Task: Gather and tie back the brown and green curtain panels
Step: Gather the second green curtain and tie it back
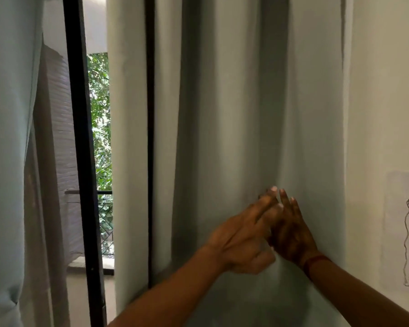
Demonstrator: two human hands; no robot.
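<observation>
well, early days i'd say: the green panel (222,114) hangs loose beside the wall (378,90), no tie visible. left hand (243,237) and right hand (292,234) rest flat on it, fingers straight, gripping nothing. brown panel (50,256) hangs far left, apparently untied too.

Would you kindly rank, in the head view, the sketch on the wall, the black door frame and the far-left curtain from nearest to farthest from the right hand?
1. Sketch, on the wall just right of the right hand.
2. Black door frame, well to the left.
3. Far-left curtain, at the left edge.
</observation>
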